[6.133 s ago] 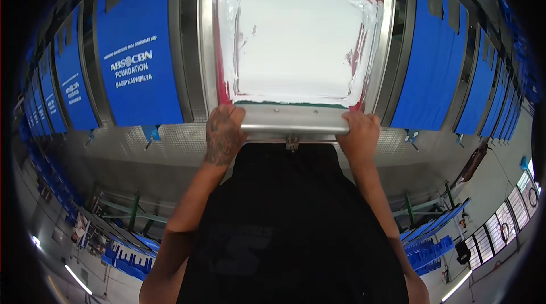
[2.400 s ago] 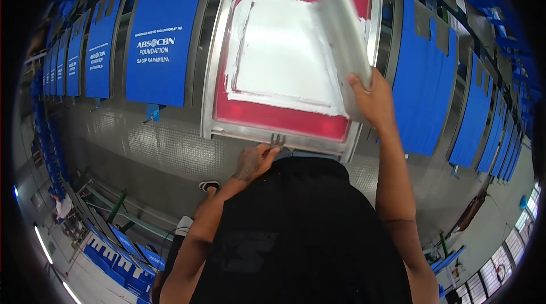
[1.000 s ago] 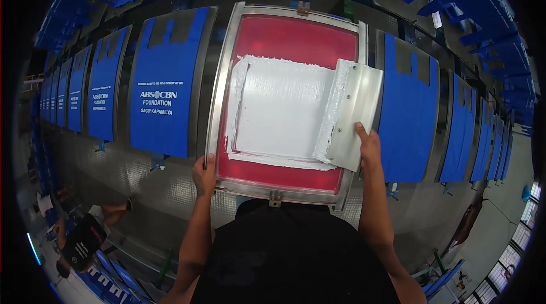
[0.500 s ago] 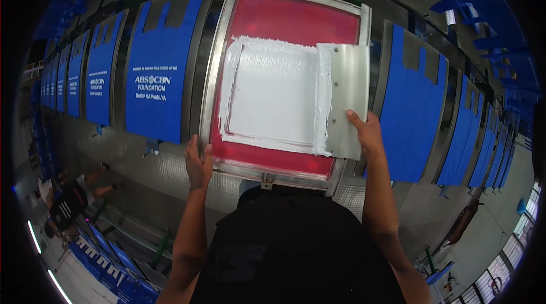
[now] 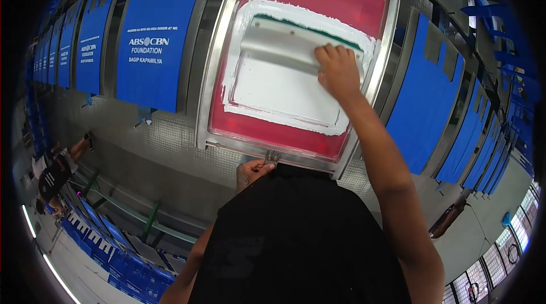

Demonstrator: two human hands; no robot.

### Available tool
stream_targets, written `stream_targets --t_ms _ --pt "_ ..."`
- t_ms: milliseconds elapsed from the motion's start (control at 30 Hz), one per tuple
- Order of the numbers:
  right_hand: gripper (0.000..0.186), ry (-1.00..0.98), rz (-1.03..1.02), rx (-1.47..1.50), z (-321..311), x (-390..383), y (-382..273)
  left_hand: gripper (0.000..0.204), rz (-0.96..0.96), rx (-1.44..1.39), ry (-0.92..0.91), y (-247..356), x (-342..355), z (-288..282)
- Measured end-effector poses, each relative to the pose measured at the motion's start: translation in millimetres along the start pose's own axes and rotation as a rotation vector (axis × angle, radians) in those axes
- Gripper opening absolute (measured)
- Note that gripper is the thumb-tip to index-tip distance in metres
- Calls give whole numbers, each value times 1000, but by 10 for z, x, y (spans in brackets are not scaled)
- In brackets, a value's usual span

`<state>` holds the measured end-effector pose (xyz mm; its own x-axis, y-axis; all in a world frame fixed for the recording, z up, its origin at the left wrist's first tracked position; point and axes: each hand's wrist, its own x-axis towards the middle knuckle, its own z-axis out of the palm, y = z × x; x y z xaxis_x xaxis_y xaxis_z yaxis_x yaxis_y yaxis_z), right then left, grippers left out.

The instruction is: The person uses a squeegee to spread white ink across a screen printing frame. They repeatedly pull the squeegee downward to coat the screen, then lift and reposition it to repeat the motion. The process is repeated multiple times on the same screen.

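Note:
In front of me lies a screen printing frame (image 5: 218, 76) with silver metal sides and red mesh. A patch of thick white ink (image 5: 273, 91) covers the middle of the mesh. My right hand (image 5: 340, 73) is closed over the right part of a wide metal squeegee (image 5: 278, 39), which rests across the far part of the ink. A green strip shows along the squeegee's far edge. At the frame's near side, my left hand (image 5: 254, 172) pinches a small metal bracket (image 5: 272, 158); some of its fingers are hidden.
Blue cut fabric pieces lie on boards in a long row, with printed pieces (image 5: 156, 42) to the left and plain ones (image 5: 424, 88) to the right. A person (image 5: 56, 172) is at the far left, near another row of blue pieces (image 5: 96, 241).
My right hand has carried the squeegee from the ink's right side to its far part and turned it crosswise. My left hand has gone from the frame's left side to the near bracket.

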<state>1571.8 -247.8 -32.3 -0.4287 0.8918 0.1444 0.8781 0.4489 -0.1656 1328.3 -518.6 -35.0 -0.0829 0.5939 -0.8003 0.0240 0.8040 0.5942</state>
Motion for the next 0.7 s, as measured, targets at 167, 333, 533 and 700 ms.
stream_targets --t_ms 167,333,533,700 --pt "41 -280 84 183 -600 -339 -397 21 -83 47 -131 61 24 -131" --pt "38 -491 135 395 -916 -667 -849 39 63 388 -90 184 107 -291" --pt "35 -572 229 360 -747 -778 -1022 58 1282 1052 438 1469 414 -678" --pt "28 -413 382 189 -781 -1125 -820 36 679 1474 -88 1803 876 -693"
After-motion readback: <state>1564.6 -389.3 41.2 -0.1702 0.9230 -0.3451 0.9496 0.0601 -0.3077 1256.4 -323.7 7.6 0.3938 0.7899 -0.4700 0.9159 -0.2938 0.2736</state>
